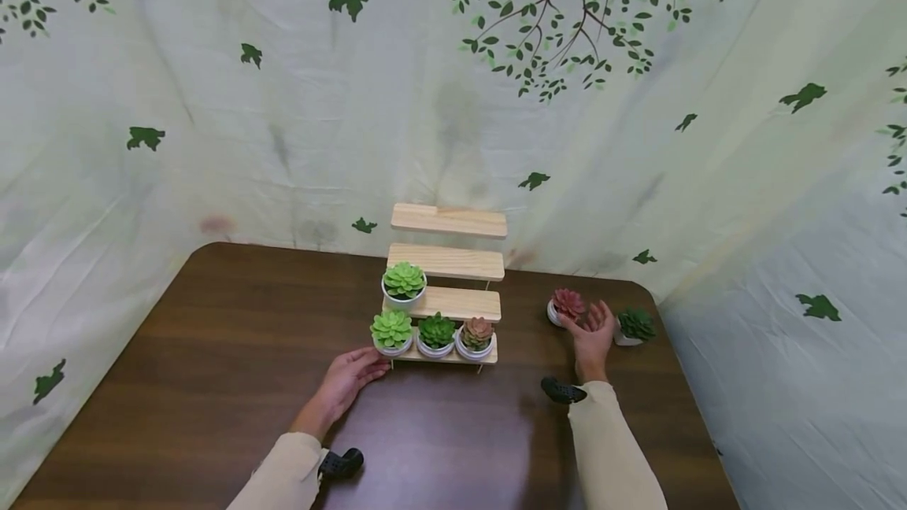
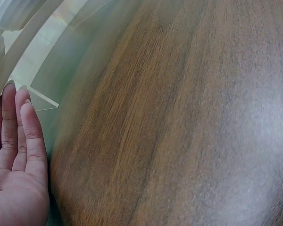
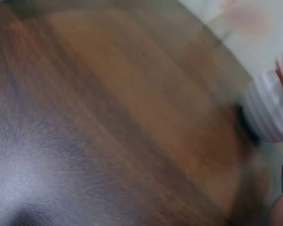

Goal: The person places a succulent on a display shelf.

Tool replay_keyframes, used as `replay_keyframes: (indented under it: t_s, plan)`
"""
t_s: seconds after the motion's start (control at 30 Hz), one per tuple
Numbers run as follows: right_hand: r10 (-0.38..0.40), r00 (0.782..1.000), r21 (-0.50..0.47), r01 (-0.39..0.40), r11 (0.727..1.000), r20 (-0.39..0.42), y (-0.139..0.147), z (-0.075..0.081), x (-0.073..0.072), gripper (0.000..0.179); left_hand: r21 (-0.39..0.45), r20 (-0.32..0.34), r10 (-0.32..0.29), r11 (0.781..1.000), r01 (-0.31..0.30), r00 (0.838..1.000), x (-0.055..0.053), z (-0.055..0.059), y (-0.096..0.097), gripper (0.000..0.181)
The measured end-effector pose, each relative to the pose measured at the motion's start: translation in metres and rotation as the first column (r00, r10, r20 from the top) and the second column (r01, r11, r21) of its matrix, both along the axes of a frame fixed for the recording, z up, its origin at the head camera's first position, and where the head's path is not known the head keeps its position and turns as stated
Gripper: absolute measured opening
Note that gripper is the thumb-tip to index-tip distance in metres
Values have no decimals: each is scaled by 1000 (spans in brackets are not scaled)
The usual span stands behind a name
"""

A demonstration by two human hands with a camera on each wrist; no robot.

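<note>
while the right grip (image 1: 594, 341) gapes, the red succulent (image 1: 568, 303) sits just left of it.

Inscriptions, labels, brands, numerals, signs: none legible in head, left wrist or right wrist view.

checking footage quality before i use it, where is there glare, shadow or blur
Head: sheen on the table in front of the shelf, shadow beside the right sleeve; left wrist: glare at the right, table fairly crisp mid-frame; right wrist: glare lower left, much of the table blurred.
</note>
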State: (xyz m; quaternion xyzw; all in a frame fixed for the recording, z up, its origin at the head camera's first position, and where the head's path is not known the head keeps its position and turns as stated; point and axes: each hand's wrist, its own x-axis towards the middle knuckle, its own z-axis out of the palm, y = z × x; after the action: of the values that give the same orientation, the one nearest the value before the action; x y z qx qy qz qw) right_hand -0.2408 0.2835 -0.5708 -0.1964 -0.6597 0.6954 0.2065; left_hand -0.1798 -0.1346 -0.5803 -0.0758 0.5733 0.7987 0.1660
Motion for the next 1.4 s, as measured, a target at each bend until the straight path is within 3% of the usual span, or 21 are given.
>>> replay_keyframes:
  t_s: [0.27, 0.67, 0.97, 1.27, 1.4]
  plan:
    - [30, 999, -1, -30, 1000, 35, -8, -15, -1, 92, -8, -12, -10, 1000, 9, 1000, 3, -3, 0, 34]
    - [-69, 990, 127, 52, 991, 126, -18, -13, -14, 71, 7, -20, -7, 1000, 7, 1000, 1, -1, -1, 36]
    - [-40, 982, 151, 11, 988, 187, -16, -14, -6, 70, 26, -19, -8, 1000, 8, 1000, 0, -4, 0, 29]
    - [-13, 982, 142, -14, 990, 189, -17, -10, 2, 69, 25, -24, -3, 1000, 3, 1000, 0, -5, 1, 31]
    - [27, 988, 127, -47, 991, 153, -20, -2, 6, 69, 27, -18, 4, 1000, -3, 1000, 0, -4, 2, 32]
